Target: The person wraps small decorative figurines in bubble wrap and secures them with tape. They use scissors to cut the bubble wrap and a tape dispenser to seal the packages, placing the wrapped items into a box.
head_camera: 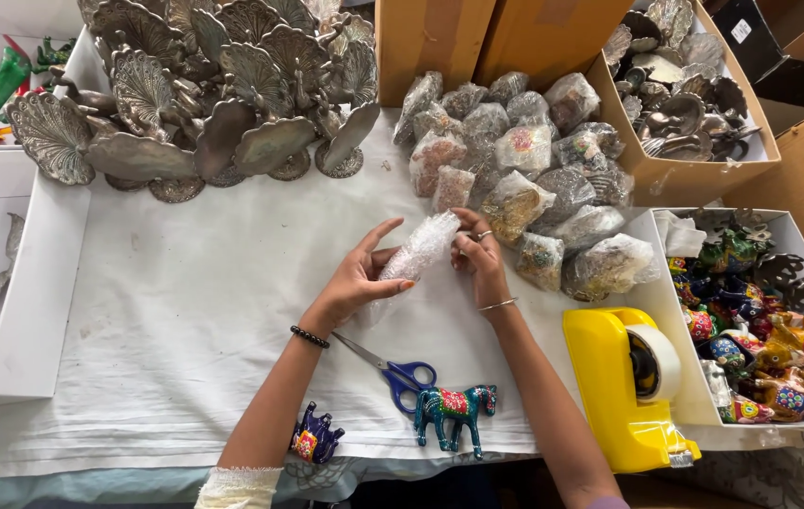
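Note:
My left hand (357,278) and my right hand (479,259) together hold a small bundle wrapped in clear bubble wrap (416,254) above the white cloth-covered table (185,320). The left hand cups it from below, fingers spread; the right pinches its upper right end. What is inside the wrap is hidden. Blue-handled scissors (400,374) lie just below my left wrist. A teal painted horse figurine (454,407) stands near the front edge, with a dark blue painted figurine (314,436) to its left.
A pile of bubble-wrapped items (525,179) lies beyond my right hand. Silver metal peacock figures (213,94) crowd the back left. A yellow tape dispenser (630,382) sits at right beside a white box of painted figurines (760,320). A cardboard box of metal pieces (680,85) stands at back right.

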